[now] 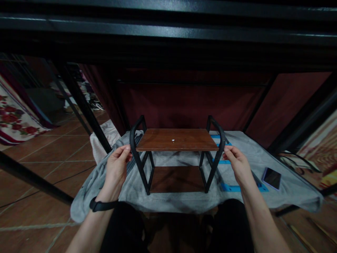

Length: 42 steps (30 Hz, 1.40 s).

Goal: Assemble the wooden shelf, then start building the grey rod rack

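A small two-tier shelf (177,138) with brown wood-look boards and a black metal tube frame stands upright in front of me. Its lower board (177,179) sits between the legs. My left hand (119,163) is closed in a pinch at the outer side of the left frame tube, near the upper board. At the matching spot outside the right tube, my right hand (235,160) pinches too. Whatever lies between the fingertips of either hand is too small or hidden to make out. A small white spot (173,140) shows on the upper board.
A grey cloth (237,140) covers the low surface under the shelf. Right of the shelf lie a blue slatted piece (231,188) and a phone (272,178). Black metal bars (168,28) run overhead, with posts at both sides. Dark red fabric (184,105) hangs behind.
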Each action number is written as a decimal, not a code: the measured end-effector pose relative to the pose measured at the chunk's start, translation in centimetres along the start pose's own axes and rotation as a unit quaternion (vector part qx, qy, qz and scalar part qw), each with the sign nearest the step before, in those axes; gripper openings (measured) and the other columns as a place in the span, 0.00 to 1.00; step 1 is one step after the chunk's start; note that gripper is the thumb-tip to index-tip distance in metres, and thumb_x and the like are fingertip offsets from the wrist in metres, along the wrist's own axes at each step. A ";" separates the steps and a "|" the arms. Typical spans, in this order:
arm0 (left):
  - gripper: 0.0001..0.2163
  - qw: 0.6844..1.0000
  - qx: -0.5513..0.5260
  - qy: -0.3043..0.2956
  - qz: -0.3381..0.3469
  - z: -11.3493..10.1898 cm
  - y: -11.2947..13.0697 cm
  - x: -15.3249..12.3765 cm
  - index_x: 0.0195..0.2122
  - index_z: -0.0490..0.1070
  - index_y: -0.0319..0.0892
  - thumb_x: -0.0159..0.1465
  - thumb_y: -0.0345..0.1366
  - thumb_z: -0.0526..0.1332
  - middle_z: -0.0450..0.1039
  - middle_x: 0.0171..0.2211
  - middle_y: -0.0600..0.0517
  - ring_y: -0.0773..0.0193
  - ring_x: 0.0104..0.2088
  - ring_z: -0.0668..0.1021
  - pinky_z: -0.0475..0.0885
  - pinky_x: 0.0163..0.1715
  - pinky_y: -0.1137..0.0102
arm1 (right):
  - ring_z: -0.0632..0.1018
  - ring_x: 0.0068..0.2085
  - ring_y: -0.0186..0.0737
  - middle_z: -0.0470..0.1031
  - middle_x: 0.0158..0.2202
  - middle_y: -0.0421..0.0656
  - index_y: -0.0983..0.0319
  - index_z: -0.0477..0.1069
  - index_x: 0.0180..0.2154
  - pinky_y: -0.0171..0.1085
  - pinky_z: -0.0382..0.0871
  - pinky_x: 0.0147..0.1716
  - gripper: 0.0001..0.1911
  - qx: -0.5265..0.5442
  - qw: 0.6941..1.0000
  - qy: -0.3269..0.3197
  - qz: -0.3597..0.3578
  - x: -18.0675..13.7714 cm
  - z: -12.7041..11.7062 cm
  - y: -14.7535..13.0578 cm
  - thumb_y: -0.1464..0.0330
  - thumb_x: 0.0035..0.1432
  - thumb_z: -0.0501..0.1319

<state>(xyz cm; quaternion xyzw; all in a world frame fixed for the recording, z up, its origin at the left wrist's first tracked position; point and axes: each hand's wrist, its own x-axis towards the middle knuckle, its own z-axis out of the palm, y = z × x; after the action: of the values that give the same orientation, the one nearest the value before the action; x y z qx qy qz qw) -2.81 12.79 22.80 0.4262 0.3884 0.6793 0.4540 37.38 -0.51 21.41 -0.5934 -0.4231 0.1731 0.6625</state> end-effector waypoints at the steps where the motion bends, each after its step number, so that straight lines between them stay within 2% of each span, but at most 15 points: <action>1: 0.17 1.000 0.000 -0.002 0.001 0.0 -0.1 0.0 0.32 0.78 0.39 0.46 0.43 0.75 0.72 0.25 0.55 0.72 0.23 0.68 0.61 0.24 0.75 | 0.71 0.29 0.37 0.72 0.27 0.39 0.57 0.75 0.34 0.38 0.67 0.32 0.19 -0.002 1.000 -0.003 -0.001 0.0 0.0 0.1 0.49 0.54 0.66; 10: 0.16 1.000 0.000 -0.004 -0.005 -0.6 -0.5 -0.4 0.35 0.79 0.39 0.47 0.41 0.75 0.72 0.27 0.56 0.73 0.24 0.68 0.62 0.25 0.76 | 0.70 0.30 0.37 0.71 0.28 0.39 0.58 0.75 0.34 0.38 0.65 0.33 0.19 0.011 1.000 -0.002 0.008 0.6 0.3 0.0 0.49 0.53 0.65; 20: 0.15 1.000 -0.010 -0.007 0.001 0.0 -0.2 0.2 0.32 0.77 0.39 0.47 0.41 0.75 0.71 0.25 0.56 0.73 0.23 0.68 0.61 0.24 0.75 | 0.71 0.30 0.38 0.72 0.28 0.38 0.57 0.75 0.36 0.38 0.66 0.33 0.19 0.011 1.000 0.000 0.011 -0.5 0.2 0.2 0.48 0.53 0.65; 29: 0.17 1.000 0.001 -0.006 -0.003 -0.4 -0.4 -0.5 0.35 0.78 0.39 0.47 0.40 0.75 0.71 0.26 0.56 0.74 0.23 0.67 0.61 0.24 0.76 | 0.70 0.29 0.37 0.72 0.27 0.38 0.57 0.75 0.34 0.37 0.66 0.32 0.19 0.010 1.000 0.000 0.003 0.5 0.2 0.2 0.48 0.53 0.66; 36: 0.17 1.000 -0.015 -0.005 -0.004 0.1 0.2 -0.3 0.33 0.77 0.39 0.47 0.43 0.75 0.72 0.26 0.55 0.73 0.24 0.69 0.61 0.23 0.76 | 0.72 0.29 0.38 0.72 0.27 0.39 0.57 0.75 0.35 0.38 0.68 0.32 0.20 0.006 1.000 0.011 0.001 0.0 0.2 0.2 0.47 0.53 0.65; 42: 0.17 1.000 -0.010 -0.007 -0.004 0.1 -0.2 -0.1 0.33 0.77 0.39 0.46 0.43 0.75 0.71 0.25 0.56 0.73 0.23 0.68 0.61 0.23 0.76 | 0.72 0.29 0.38 0.72 0.28 0.39 0.57 0.75 0.36 0.38 0.68 0.32 0.19 -0.001 1.000 0.003 -0.002 -0.1 0.1 0.2 0.48 0.54 0.65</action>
<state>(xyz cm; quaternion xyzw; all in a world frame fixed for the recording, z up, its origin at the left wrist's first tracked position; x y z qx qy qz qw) -2.57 12.74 22.60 0.4247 0.3802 0.6781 0.4640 37.23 -0.47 21.21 -0.5935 -0.4221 0.1697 0.6639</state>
